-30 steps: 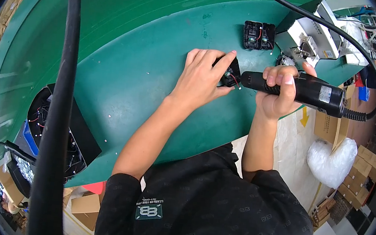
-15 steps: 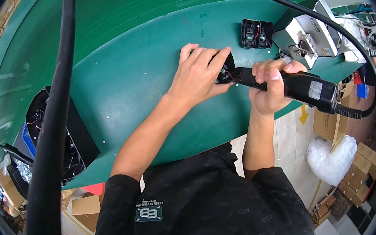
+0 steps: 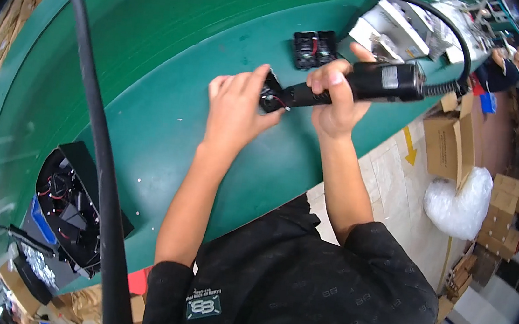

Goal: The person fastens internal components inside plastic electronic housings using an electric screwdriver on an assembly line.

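Note:
On the green conveyor belt (image 3: 153, 86), my left hand (image 3: 234, 111) holds a small black part with thin red wires (image 3: 272, 93) down on the surface. My right hand (image 3: 337, 100) grips a black electric screwdriver (image 3: 371, 84), whose tip meets the small part. A coiled black cable (image 3: 451, 49) runs from the tool's back end up and away. A second small black part (image 3: 314, 48) lies on the belt just beyond my hands.
A black bin of wired black parts (image 3: 69, 204) sits at the belt's near left. White boxes (image 3: 396, 30) stand at the belt's far right. A thick black hose (image 3: 95, 143) hangs across the left. Cardboard boxes (image 3: 454, 142) and bubble wrap (image 3: 459, 204) lie on the floor at right.
Both hands and the screwdriver have shifted left along the belt, away from the second black part. The tool stays pressed to the small part throughout.

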A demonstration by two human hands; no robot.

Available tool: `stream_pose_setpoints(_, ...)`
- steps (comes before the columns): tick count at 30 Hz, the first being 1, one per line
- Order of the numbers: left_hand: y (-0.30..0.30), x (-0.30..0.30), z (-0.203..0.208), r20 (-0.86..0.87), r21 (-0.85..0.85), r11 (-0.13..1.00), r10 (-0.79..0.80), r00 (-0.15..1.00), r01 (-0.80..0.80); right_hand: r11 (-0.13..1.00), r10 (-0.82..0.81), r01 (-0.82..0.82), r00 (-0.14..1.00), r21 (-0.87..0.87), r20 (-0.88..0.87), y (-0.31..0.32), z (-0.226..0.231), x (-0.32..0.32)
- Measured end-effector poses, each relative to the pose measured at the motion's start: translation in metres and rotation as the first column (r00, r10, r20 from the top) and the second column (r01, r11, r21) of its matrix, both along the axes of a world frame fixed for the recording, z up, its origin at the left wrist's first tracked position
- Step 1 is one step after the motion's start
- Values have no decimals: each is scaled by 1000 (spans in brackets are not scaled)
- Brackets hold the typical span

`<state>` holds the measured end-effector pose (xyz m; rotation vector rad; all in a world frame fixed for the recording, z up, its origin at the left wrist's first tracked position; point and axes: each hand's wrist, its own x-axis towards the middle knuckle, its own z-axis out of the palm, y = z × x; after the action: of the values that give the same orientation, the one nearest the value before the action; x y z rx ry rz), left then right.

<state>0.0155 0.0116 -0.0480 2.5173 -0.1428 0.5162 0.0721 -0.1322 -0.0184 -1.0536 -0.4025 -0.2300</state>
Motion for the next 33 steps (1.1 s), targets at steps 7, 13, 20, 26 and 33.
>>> stream_pose_setpoints(7,27,-77,68,-124,-40,974,215,969,-221,953,-304,301,939,40,160,-89,56,30)
stream_pose_setpoints(13,88,-171,107,-18,11,751,660,751,-660,922,-378,387,893,10,243,-105,81,79)
stream_pose_setpoints(20,153,-240,88,34,288,625,750,660,-725,926,-350,377,883,-29,311,-100,63,108)
stream_pose_setpoints(26,156,-244,84,-148,266,659,749,646,-703,926,-315,362,897,-106,311,-100,55,113)
stream_pose_setpoints(33,135,-221,93,26,413,643,700,714,-645,906,320,-260,938,-334,136,-117,65,134)
